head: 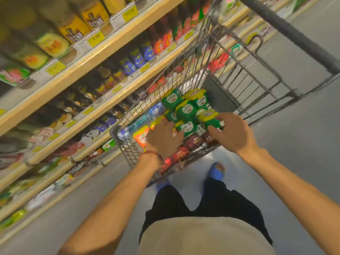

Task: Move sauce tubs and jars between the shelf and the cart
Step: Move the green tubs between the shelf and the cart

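1. Shelf (103,57): stands to the left of both hands, well apart from them. At least three tiers are visible, stocked with jars and dark bottles; blur prevents a count.

2. Cart (114,131): one wire cart, just right of the shelf. Both hands reach over its near end into the basket.

3. Orange packet (141,136): one, lying in the cart just left of the left hand.

4. Left hand (164,138): palm down, fingers spread forward over the load, one red cord (152,153) on the wrist. The fingertips lie at the nearest green tub (186,127). Whether they grasp it or only touch it cannot be told.

5. Sauce tubs (185,110): green with yellow lids, clustered in the cart beyond and between the two hands. At least six can be counted, including the nearest one; the stack hides any further ones.

6. Red-brown packets (195,142): at least three, lying along the near end of the cart, under and between the hands.

7. Right hand (231,133): grasps one tub (209,118) at the right edge of the cluster, thumb on its near side, fingers curled over the yellow lid.

8. Cart handle (294,34): one dark bar, far beyond the right hand.
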### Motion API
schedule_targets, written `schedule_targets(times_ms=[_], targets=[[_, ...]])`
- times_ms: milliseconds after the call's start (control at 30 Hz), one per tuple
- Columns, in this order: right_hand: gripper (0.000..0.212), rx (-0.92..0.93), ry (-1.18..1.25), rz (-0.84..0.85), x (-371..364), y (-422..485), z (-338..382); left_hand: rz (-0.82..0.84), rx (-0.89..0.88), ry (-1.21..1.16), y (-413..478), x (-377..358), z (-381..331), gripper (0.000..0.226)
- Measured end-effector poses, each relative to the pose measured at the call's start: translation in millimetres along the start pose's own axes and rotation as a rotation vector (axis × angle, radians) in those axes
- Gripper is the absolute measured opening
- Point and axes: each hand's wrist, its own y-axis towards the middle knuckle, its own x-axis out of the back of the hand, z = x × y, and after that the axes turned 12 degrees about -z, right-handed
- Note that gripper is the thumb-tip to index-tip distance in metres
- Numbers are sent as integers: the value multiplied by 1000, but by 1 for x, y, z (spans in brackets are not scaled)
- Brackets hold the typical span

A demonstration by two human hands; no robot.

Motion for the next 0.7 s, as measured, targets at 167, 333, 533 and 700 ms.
schedule_targets(times_ms=[167, 333, 533, 700], targets=[[51, 43, -28, 118, -6, 35, -30, -12, 186, -66, -1, -24, -29, 43], [43, 28, 22, 49, -31, 62, -44, 33, 333, -221, 20, -57, -26, 41], [56, -80, -121, 137, -85, 100, -61, 177, 560, -513, 76, -107, -7, 42], [73, -201, -112, 148, -130, 123, -76, 232, 674, -639, 124, -148, 1, 36]])
